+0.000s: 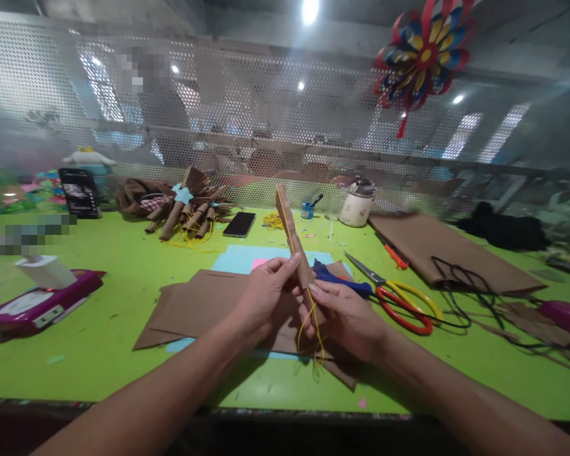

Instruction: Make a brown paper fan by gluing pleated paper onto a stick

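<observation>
Between my two hands a narrow folded strip of brown paper [286, 215] stands tilted above the table. My left hand [270, 285] pinches its middle from the left, thumb on top. Lower down, my right hand [344, 310] grips it from the right side. A yellow string [319, 326] runs along the strip and hangs in loose loops below my fingers. Under my hands lie flat brown paper sheets [194, 307], with light blue paper [232, 258] beneath them. A blue-handled glue gun [342, 278] rests just beyond my right hand, beside scissors [399, 301] with red and yellow handles.
Rolled brown paper pieces [185, 212] lie at the back left near a phone [240, 224]. A purple power strip [47, 304] sits on the left. At right are a cream bottle [356, 202], an orange cutter [396, 256], a large brown sheet [451, 247] and a black cable [460, 278].
</observation>
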Action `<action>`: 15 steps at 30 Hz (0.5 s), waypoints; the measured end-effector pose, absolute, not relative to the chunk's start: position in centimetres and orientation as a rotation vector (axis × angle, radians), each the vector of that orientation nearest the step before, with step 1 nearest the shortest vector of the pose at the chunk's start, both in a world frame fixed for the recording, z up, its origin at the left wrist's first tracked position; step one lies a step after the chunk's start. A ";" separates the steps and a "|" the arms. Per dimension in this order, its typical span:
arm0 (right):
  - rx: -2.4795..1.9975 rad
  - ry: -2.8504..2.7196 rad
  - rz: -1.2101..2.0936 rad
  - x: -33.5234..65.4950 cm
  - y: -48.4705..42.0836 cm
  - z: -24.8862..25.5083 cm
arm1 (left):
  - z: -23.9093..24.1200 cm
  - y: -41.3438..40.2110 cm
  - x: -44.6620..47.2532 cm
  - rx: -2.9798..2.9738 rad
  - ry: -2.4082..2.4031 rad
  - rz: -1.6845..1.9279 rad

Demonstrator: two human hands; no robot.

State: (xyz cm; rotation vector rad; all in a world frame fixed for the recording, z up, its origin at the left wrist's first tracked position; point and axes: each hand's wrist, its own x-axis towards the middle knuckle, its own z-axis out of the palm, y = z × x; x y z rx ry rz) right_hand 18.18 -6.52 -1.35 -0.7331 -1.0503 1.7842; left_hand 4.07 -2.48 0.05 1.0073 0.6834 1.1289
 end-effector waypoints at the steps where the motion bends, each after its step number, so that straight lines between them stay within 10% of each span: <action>1: -0.721 -1.052 1.795 18.2 -6.5 -1.3 | 0.1 -2.5 4.1 1.013 0.686 1.132; 15: -0.976 -1.225 1.555 17.2 -6.8 -1.7 | 1.0 -3.6 4.4 1.267 0.942 1.257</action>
